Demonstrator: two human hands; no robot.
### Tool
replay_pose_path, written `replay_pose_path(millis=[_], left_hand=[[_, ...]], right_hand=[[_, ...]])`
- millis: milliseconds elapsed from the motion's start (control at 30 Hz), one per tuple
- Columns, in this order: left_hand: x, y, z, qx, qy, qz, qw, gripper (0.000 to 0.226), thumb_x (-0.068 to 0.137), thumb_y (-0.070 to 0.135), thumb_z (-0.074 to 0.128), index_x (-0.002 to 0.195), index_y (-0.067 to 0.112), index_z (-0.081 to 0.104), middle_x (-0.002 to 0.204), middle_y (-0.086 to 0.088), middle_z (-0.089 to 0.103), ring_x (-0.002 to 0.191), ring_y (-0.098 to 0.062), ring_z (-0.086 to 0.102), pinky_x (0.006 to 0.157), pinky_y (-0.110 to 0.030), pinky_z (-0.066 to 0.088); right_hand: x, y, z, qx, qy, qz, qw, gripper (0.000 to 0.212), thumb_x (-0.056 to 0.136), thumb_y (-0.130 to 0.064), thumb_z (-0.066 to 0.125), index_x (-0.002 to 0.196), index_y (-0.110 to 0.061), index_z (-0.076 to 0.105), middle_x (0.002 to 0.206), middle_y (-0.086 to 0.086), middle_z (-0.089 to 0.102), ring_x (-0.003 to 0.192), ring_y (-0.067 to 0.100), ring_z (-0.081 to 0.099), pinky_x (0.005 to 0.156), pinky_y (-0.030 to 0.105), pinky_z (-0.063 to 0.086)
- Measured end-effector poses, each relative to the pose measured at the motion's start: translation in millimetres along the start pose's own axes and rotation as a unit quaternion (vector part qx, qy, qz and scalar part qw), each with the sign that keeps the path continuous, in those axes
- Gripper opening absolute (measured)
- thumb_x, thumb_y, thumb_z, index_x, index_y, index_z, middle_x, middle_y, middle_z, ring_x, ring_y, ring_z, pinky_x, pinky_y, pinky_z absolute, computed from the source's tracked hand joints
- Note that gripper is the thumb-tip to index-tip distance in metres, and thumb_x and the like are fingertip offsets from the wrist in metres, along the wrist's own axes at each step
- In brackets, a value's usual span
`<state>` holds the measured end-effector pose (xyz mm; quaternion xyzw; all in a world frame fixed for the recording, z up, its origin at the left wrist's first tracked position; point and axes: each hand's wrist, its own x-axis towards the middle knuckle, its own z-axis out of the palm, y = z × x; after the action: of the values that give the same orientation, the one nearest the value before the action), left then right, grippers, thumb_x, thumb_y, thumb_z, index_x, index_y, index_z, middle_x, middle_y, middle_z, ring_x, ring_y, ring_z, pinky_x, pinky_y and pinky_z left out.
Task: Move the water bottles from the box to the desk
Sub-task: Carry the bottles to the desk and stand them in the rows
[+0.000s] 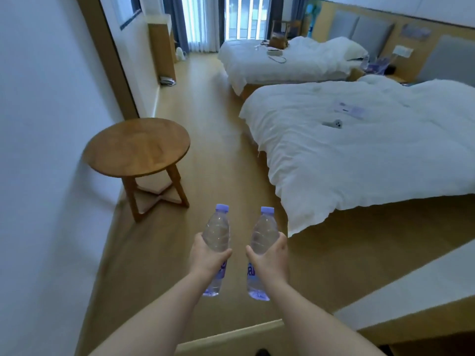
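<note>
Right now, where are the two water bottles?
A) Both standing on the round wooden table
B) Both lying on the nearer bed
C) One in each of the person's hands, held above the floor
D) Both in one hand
C: the left hand grips one water bottle and the right hand grips the other water bottle, both held over the wooden floor.

Round table (136,146) front-left by wall, two beds (359,155) right, one bottle (216,236) per hand betw. them.
</note>
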<state>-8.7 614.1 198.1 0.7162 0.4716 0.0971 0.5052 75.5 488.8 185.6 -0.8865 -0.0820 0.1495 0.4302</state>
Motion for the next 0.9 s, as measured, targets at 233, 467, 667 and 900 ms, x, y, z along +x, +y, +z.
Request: replay_pose_path(millis=[233, 467, 667, 900], left_hand=[[90.4, 23.8, -25.9, -0.01, 0.06, -0.027, 0.998, 0.065, 0.067, 0.035, 0.083, 0.112, 0.024, 0.037, 0.108, 0.0, 0.058, 0.096, -0.02, 0.058, 0.086, -0.036, 0.05], [214.2, 78.6, -31.1, -0.032, 0.114, -0.053, 0.992, 0.066, 0.067, 0.034, 0.084, 0.112, 0.023, 0.037, 0.113, -0.001, 0.058, 0.1, -0.022, 0.058, 0.085, -0.034, 0.048], [316.1, 137.1, -35.5, -0.055, 0.153, -0.059, 0.985, 0.071, 0.066, 0.035, 0.084, 0.118, 0.017, 0.038, 0.115, -0.003, 0.057, 0.101, -0.024, 0.058, 0.085, -0.034, 0.047], [434.4, 177.4, -38.0, -0.068, 0.158, -0.083, 0.982, 0.065, 0.068, 0.038, 0.081, 0.116, 0.017, 0.042, 0.112, -0.004, 0.059, 0.099, -0.024, 0.06, 0.087, -0.04, 0.051]], right_hand=[[81.4, -62.8, 55.0, -0.011, -0.048, -0.049, 0.998, 0.087, 0.075, -0.043, 0.077, 0.139, -0.018, 0.025, 0.128, 0.002, 0.046, 0.095, 0.014, 0.053, 0.075, 0.032, 0.052], [201.8, -135.8, 95.1, -0.002, -0.079, -0.058, 0.995, 0.087, 0.077, -0.042, 0.076, 0.14, -0.014, 0.024, 0.134, 0.007, 0.044, 0.111, 0.026, 0.055, 0.091, 0.045, 0.052], [314.2, -203.1, 110.4, -0.016, -0.088, -0.09, 0.992, 0.085, 0.078, -0.042, 0.074, 0.14, -0.014, 0.024, 0.134, 0.009, 0.042, 0.111, 0.029, 0.055, 0.091, 0.048, 0.052], [420.5, -255.5, 149.1, -0.033, -0.104, -0.107, 0.988, 0.084, 0.08, -0.042, 0.073, 0.141, -0.017, 0.021, 0.132, 0.007, 0.041, 0.108, 0.025, 0.057, 0.087, 0.043, 0.055]])
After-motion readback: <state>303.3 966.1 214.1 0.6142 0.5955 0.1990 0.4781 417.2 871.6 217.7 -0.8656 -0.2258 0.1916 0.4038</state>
